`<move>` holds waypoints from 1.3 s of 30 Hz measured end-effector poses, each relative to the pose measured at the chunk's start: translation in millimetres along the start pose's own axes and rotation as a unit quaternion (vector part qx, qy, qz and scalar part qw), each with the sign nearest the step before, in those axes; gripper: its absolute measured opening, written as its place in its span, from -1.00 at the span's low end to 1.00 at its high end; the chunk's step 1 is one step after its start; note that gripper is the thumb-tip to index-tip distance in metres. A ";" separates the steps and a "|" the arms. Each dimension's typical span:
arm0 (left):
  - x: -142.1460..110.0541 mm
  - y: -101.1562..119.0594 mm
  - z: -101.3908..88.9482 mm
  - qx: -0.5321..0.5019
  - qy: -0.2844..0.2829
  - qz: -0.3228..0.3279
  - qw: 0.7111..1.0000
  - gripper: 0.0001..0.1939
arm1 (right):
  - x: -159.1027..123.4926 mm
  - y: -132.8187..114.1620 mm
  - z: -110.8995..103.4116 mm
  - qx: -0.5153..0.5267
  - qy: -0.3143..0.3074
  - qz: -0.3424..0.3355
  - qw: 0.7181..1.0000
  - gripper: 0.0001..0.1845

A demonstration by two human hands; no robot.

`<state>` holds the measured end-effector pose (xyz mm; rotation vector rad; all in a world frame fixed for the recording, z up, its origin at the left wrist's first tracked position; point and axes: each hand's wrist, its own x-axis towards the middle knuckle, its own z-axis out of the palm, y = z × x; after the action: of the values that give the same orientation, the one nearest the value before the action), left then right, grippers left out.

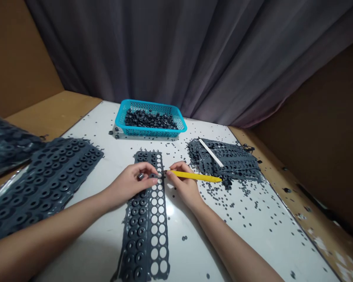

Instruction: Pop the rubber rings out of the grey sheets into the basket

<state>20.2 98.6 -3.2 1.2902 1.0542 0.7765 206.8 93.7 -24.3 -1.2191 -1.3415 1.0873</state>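
My left hand (pixel 126 184) is closed over a dark rubber sheet (pixel 148 231), pinching a small black rubber ring (pixel 153 176) between thumb and fingertips. A second small black piece (pixel 140 176) sits in the curl of its fingers. My right hand (pixel 190 192) grips a yellow pen-shaped tool (pixel 197 176), whose thin dark tip points at the pinched ring; whether they touch I cannot tell. Round rubber rings still fill the sheet's left columns, while its right columns are open holes showing the white tabletop.
A blue plastic basket (pixel 151 132) holding many small black pieces stands behind. On the right, a white pen-shaped tool (pixel 211 152) lies across stacked dark sheets (pixel 235 160). More ringed sheets (pixel 47 184) and a plastic bag (pixel 8 145) lie left. Small black discs litter the white tabletop (pixel 191 258).
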 end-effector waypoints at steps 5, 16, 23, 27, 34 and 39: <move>10.7 3.6 -10.2 -0.278 0.081 -0.035 0.956 -0.89 | 10.2 5.5 7.5 -0.023 -0.014 0.007 1.000 -0.92; 26.8 11.6 -11.8 -0.218 0.166 -0.091 0.957 -0.92 | 32.9 -2.5 13.1 -0.099 -0.060 0.070 0.991 -0.91; 32.6 12.7 -17.9 0.180 0.084 -0.021 0.980 -0.83 | 43.6 -6.2 18.5 -0.161 -0.085 0.066 0.981 -0.83; 37.4 14.3 -15.0 0.445 0.022 0.115 0.888 -0.80 | 45.1 -2.2 14.5 -0.101 -0.107 0.099 0.984 -0.83; 43.0 15.5 -5.0 0.569 -0.057 0.173 0.802 -0.78 | 47.1 2.2 11.8 -0.071 -0.114 0.110 0.985 -0.83; 40.0 9.1 -1.4 0.514 -0.044 0.198 0.833 -0.85 | 45.9 1.7 12.1 -0.089 -0.111 0.101 0.985 -0.83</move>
<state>34.2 137.2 -1.3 2.5035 1.1797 0.4011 194.4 139.5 -23.1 -1.4229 -1.5352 1.2985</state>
